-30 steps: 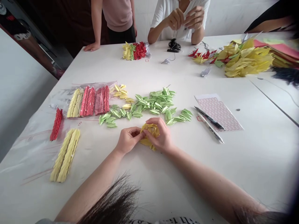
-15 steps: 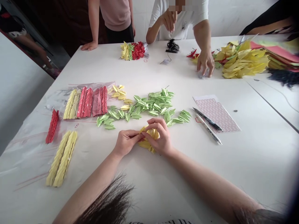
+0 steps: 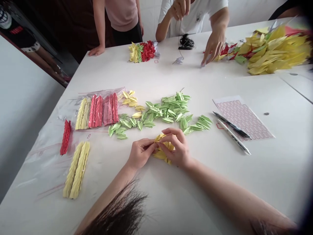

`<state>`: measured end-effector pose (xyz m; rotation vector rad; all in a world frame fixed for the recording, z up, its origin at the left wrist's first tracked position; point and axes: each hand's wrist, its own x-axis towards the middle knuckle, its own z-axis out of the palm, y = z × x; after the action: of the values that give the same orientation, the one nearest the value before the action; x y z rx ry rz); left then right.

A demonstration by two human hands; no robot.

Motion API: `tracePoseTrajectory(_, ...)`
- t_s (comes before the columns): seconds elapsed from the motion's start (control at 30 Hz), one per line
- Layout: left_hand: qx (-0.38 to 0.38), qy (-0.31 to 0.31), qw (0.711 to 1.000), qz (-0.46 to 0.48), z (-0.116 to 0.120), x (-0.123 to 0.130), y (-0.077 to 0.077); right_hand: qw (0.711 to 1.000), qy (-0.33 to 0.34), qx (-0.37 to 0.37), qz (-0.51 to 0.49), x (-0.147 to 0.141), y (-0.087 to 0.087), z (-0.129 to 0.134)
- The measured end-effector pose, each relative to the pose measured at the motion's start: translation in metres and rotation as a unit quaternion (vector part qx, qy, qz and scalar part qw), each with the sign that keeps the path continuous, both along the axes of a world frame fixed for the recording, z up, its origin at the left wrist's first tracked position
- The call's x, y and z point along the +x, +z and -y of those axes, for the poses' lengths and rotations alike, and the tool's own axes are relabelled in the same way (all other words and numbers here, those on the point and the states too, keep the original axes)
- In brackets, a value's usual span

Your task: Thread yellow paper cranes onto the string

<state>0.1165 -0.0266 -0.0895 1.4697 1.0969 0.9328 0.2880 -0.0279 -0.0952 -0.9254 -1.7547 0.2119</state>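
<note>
Both my hands meet at a bunch of folded yellow paper pieces [image 3: 161, 154] low over the white table [image 3: 151, 195]. On its left edge, my left hand [image 3: 141, 150] pinches the yellow paper between thumb and forefinger. My right hand [image 3: 176, 146] curls over the bunch from the right, thumb and fingertips closed on the same paper and partly covering it. Just beyond lies a string of green folded leaves [image 3: 171, 109], joined to a few yellow ones [image 3: 137, 115].
Bagged yellow and red folded strips [image 3: 97, 111], a loose red strip [image 3: 65, 137] and yellow strips [image 3: 76, 169] lie left. Pens [image 3: 232, 125] rest on a label sheet [image 3: 244, 114] at right. Across the table, a person's hand [image 3: 215, 45] touches paper near a yellow heap [image 3: 276, 52].
The view has shifted, so the table things appear further right. My hands keep their grip on the yellow paper. The person's hand across the table has moved left with a small pale piece.
</note>
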Motion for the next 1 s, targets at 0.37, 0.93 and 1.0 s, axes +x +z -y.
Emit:
tracePoseTrajectory(0.37, -0.026, -0.062, 0.997, 0.038, -0.0032, -0.0028, 0.0061, 0.998, 0.047, -0.047, 0.008, 0.0026, -0.0039, -0.0033)
tracePoseTrajectory(0.93, 0.031, -0.052, 0.998, 0.005, 0.0, 0.0014, 0.0048, 0.999, 0.024, -0.031, -0.014, 0.0, 0.0028, -0.0004)
tracePoseTrajectory(1.0, 0.005, -0.038, 0.999, 0.027, -0.0001, 0.0013, 0.0035, 0.999, 0.032, -0.038, -0.013, 0.0013, 0.0012, -0.0008)
